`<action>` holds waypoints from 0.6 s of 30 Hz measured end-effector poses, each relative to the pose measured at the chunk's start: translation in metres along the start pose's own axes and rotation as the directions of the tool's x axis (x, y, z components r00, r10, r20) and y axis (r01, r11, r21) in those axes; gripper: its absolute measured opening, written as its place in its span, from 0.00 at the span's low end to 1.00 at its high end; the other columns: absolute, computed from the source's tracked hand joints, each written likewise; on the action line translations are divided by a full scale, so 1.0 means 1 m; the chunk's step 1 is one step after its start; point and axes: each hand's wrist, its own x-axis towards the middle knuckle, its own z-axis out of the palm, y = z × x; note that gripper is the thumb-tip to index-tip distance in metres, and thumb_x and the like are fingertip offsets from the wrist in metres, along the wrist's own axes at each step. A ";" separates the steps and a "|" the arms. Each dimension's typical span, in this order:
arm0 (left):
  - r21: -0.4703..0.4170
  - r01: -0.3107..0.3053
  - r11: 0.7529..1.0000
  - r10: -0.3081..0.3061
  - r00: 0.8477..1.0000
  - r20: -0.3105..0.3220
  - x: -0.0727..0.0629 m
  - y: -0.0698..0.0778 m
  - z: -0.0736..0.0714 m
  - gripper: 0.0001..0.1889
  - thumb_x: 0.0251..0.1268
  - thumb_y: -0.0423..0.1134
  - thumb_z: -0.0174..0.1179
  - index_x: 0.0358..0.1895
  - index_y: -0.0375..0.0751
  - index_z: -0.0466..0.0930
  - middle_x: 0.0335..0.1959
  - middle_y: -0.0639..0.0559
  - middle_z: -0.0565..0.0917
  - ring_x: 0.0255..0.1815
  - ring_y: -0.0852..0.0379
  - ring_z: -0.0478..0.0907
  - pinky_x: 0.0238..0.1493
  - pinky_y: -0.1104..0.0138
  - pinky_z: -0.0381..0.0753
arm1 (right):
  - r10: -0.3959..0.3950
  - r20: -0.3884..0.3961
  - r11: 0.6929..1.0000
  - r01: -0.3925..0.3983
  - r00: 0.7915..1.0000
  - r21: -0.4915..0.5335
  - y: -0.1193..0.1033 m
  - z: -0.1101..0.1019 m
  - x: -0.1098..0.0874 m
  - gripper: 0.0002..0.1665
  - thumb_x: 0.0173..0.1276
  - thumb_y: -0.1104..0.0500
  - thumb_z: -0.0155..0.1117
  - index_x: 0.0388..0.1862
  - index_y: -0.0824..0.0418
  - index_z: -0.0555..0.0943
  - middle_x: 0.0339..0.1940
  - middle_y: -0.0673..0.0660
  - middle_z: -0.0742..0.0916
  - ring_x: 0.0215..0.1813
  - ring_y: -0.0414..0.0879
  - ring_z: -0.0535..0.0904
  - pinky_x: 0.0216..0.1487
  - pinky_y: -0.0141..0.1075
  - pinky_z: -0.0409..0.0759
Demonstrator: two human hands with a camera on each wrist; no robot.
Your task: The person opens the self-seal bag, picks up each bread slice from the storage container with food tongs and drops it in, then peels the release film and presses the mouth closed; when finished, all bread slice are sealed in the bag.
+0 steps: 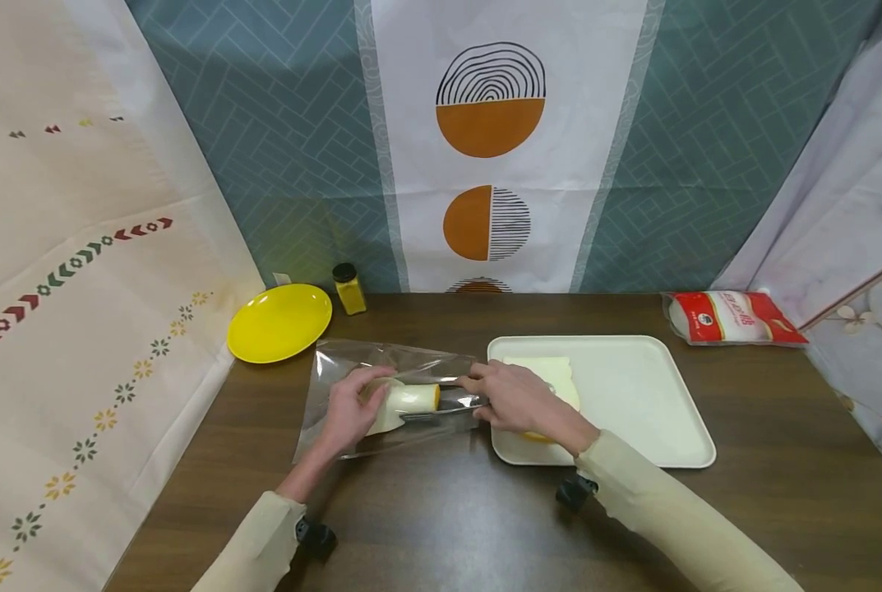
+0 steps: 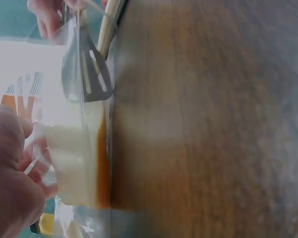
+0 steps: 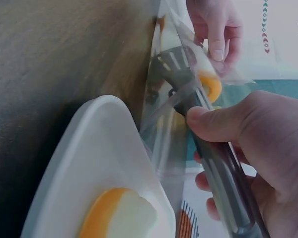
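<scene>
A clear plastic bag (image 1: 441, 362) lies across the table with bread slices (image 1: 413, 400) inside it, pale with an orange-brown crust. My left hand (image 1: 349, 404) pinches the bag beside the bread, thumb opposite fingers, at the left. From the right, my right hand (image 1: 518, 399) grips the metal handle of slotted tongs (image 3: 221, 173) at the bag's mouth. Their grey slotted head (image 2: 84, 74) reaches into the bag, its tip right at the edge of the bread in the left wrist view. My right forearm crosses a white tray (image 1: 648, 411) holding more bread (image 3: 124, 213).
A yellow plate (image 1: 279, 324) leans at the back left, next to a yellow jar with a black lid (image 1: 349, 289). At the back right lies a red and white package (image 1: 736, 318). Patterned cloths hang behind and beside the brown table (image 1: 441, 526).
</scene>
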 end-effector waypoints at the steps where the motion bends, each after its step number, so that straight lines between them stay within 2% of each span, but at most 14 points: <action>1: -0.005 0.007 1.000 -0.006 1.000 0.003 0.000 0.001 0.000 0.14 0.55 0.19 0.67 0.44 0.35 0.87 0.43 0.45 0.88 0.47 0.46 0.83 0.50 0.60 0.78 | -0.001 -0.002 1.000 0.001 1.000 0.002 0.000 0.000 0.000 0.30 0.62 0.54 0.75 0.63 0.57 0.81 0.44 0.53 0.82 0.38 0.47 0.76 0.31 0.38 0.76; 6: -0.021 0.026 0.999 -0.026 1.000 0.011 0.000 0.004 0.000 0.12 0.57 0.20 0.66 0.44 0.35 0.87 0.43 0.45 0.88 0.48 0.46 0.83 0.51 0.63 0.77 | 0.012 0.015 0.999 -0.013 1.000 0.036 -0.003 -0.001 0.003 0.31 0.62 0.54 0.75 0.64 0.56 0.81 0.47 0.54 0.82 0.41 0.48 0.78 0.32 0.40 0.77; 13: -0.035 0.000 0.999 0.000 1.000 0.003 0.000 0.006 0.004 0.13 0.56 0.19 0.67 0.43 0.35 0.87 0.43 0.46 0.88 0.48 0.46 0.83 0.53 0.72 0.74 | 0.040 0.035 0.997 -0.042 0.999 0.063 -0.004 0.001 0.006 0.31 0.63 0.54 0.74 0.65 0.57 0.80 0.54 0.55 0.82 0.46 0.50 0.79 0.35 0.41 0.79; 18: -0.066 0.024 0.998 -0.024 1.000 0.009 0.002 0.009 0.004 0.12 0.58 0.20 0.66 0.44 0.35 0.87 0.44 0.45 0.87 0.49 0.47 0.83 0.54 0.74 0.74 | 0.036 0.031 0.997 -0.038 0.999 0.062 -0.003 0.003 0.008 0.31 0.63 0.54 0.73 0.66 0.57 0.79 0.48 0.53 0.82 0.40 0.47 0.76 0.31 0.38 0.76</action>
